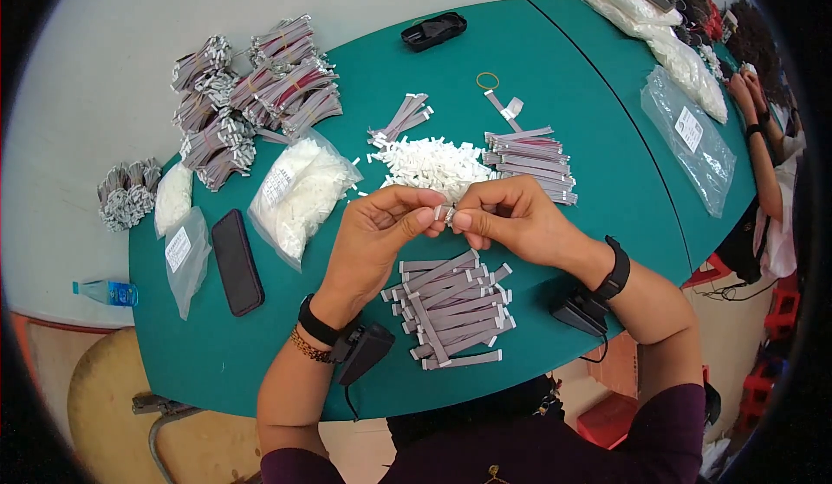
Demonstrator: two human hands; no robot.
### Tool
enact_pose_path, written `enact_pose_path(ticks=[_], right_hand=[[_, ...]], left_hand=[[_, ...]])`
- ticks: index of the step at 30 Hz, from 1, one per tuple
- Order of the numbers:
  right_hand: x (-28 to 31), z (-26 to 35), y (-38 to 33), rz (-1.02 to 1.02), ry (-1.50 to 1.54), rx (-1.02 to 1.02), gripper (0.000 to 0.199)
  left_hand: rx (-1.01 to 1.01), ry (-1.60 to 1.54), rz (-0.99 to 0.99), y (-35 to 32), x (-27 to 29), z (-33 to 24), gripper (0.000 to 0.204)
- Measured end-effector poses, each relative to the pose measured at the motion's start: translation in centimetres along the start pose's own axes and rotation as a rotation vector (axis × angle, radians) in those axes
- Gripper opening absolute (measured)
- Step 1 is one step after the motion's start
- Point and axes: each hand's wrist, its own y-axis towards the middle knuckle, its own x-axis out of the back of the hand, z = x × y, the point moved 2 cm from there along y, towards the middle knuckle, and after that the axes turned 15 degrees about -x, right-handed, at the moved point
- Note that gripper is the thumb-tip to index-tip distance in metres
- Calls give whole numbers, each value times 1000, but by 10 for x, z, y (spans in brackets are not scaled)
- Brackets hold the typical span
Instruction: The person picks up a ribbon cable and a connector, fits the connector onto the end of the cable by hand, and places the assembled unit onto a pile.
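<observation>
My left hand [381, 224] and my right hand [516, 220] meet above the middle of the table, thumbs and forefingers pinched together. Between their fingertips is a small white connector [445, 214]; fingers hide most of it, and I cannot tell whether a cable is attached. Just beyond the hands lies a heap of loose white connector pieces [433, 165]. Nearer me is a spread pile of grey flat ribbon cables [455, 306] with white ends. Past my right hand, more ribbon cables [530, 163] lie stacked, and a few cables [403, 118] sit behind the heap on the left.
Bundled cables [260, 85] are piled at the far left, near bags of white pieces [303, 189] and a dark phone [237, 263]. A black case [433, 31] and rubber band [488, 80] lie at the back. Another person's arm [763, 155] is at the right, by plastic bags [689, 142].
</observation>
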Motion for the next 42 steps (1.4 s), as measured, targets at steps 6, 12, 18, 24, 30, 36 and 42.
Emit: enact_pose_path(ticks=[6, 12, 18, 24, 30, 36, 42], right_hand=[[-1, 1, 0, -5, 11, -14, 17], [-2, 1, -1, 4, 21, -20, 17], [-3, 0, -2, 8, 1, -18, 16], [-4, 0, -2, 4, 6, -15, 16], [-4, 2, -3, 7, 3, -20, 16], [-3, 0, -2, 8, 18, -7, 15], [-4, -1, -3, -17, 10, 26, 15]], left_hand=[[47, -33, -12, -1, 0, 1, 21], [81, -65, -11, -2, 2, 5, 20], [99, -117, -5, -4, -1, 5, 20], [104, -133, -8, -5, -1, 6, 20], [100, -157, -21, -4, -3, 5, 19], [97, -131, 9, -5, -3, 4, 20], [101, -154, -16, -4, -4, 4, 20]])
